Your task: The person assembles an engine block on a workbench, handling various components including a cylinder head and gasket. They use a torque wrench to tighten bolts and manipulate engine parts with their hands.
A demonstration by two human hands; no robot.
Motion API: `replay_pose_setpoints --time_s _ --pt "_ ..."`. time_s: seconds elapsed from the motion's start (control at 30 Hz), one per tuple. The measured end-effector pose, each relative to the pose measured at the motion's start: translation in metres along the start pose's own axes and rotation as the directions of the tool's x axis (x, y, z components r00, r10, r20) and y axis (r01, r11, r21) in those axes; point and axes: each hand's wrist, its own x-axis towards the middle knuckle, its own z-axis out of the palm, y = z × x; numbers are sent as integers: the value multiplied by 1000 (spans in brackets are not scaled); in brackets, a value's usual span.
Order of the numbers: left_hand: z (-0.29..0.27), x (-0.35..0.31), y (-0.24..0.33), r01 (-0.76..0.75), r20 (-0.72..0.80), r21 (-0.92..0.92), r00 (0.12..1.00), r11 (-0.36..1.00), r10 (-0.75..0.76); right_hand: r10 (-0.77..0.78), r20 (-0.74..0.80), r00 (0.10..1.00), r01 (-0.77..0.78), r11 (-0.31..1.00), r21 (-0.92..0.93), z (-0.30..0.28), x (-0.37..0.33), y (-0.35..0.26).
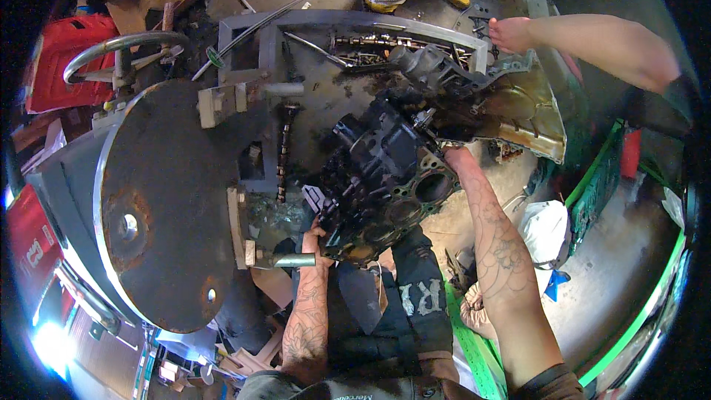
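A black, greasy engine block (385, 185) with open cylinder bores is in the middle, tilted in front of my legs. My left hand (317, 235) is closed on its near left side, with the fingers partly hidden by dark parts. On the opposite side, my right hand (458, 157) grips the far right edge beside a cylinder bore, its fingertips out of sight behind the block. Left of the block, a camshaft (284, 152) lies along a metal frame (272, 170). A grey cast housing (429, 65) and a brownish oily pan (529, 115) are just beyond the block.
At the upper right, another person's hand (511, 35) holds a small dark part. A large rusty round plate (167, 207) stands at the left, near a steel ring (122, 43). Another camshaft (370, 41) lies farther back. A white bag (544, 230) is right of my right arm.
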Motion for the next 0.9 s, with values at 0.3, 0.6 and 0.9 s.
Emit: replay_pose_setpoints --time_s 0.3,0.6,0.9 --pt "21 -8 30 47 -63 1 997 999 -47 12 25 1000 -13 999 40 11 -18 2" --pt "41 -13 48 -2 7 197 1000 980 1 20 32 999 -23 995 100 14 -42 3" --pt "48 -18 46 14 -102 209 995 978 8 32 31 999 -36 988 150 10 -39 8"
